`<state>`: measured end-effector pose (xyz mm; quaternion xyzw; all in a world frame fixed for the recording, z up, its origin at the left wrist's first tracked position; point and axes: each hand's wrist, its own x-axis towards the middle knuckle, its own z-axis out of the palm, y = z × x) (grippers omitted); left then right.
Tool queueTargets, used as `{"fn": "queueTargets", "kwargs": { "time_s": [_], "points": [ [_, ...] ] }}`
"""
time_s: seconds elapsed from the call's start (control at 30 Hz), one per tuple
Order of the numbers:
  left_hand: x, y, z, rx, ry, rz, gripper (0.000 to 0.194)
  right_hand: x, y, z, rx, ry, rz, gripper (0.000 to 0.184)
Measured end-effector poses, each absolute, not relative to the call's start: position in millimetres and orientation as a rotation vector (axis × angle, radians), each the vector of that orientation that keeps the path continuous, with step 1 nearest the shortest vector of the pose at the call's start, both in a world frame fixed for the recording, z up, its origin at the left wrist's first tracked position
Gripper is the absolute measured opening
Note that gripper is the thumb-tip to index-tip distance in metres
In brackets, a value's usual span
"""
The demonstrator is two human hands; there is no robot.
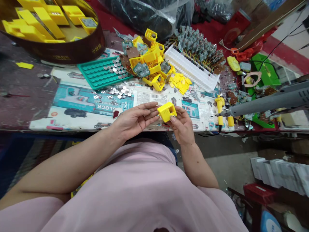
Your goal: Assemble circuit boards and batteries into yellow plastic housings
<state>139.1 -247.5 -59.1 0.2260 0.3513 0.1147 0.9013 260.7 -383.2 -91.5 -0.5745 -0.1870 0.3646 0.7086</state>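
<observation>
My right hand (182,125) grips a small yellow plastic case (166,112), thumb on its near side. One face of the case has a grid of tiny holes, and an opening shows at its right. My left hand (137,120) lies palm up with its fingers stretched toward the case; whether the fingertips touch it I cannot tell. Beyond the hands is a pile of yellow cases (154,59), some with circuit boards (141,69) on or in them. Loose button cells (123,91) lie in front of a green tray (93,75) that holds more of them.
A round tin (96,45) with yellow cases stands at the back left. Small yellow pieces (180,82) lie beside a white foam rack (193,71) of wired boards. An electric screwdriver (260,101) juts in from the right above a yellow-handled tool (219,109).
</observation>
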Motion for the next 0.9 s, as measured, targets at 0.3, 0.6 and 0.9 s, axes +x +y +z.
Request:
{"fn": "queueTargets", "kwargs": {
  "time_s": [0.3,0.6,0.9],
  "points": [
    [136.8,-247.7,-62.5,0.466,0.724,0.246,0.037,259.7,-383.5,-93.3,-1.338,-0.421,0.852,0.052],
    [138.0,-246.9,-54.3,0.431,0.797,0.263,0.054,258.3,-379.0,-89.1,-1.363,-0.409,0.786,0.048],
    [136.7,-237.5,-54.4,0.515,0.775,0.228,0.040,264.4,-382.6,-82.4,-1.366,-0.398,0.683,0.047]
  ]
}}
